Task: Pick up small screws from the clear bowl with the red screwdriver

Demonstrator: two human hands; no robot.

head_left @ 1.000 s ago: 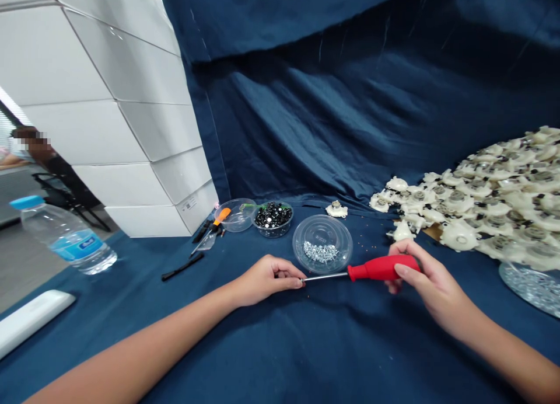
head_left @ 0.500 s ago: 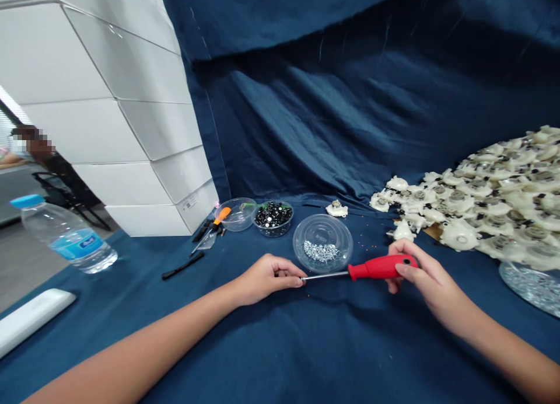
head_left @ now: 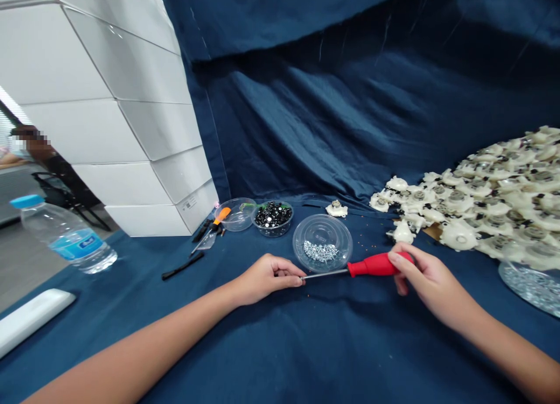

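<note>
2 bare hands (head_left: 266,280) (head_left: 431,278), 2 bare, slender forearms (head_left: 153,342) (head_left: 503,340).

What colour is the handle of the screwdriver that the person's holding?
Red: the screwdriver handle shows best in the head view.

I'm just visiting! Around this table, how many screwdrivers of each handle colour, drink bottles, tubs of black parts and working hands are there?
Red screwdriver: 1
Orange screwdriver: 1
Bottle: 1
Tub of black parts: 1
Working hands: 2, the left hand and right hand
Total: 6
</note>
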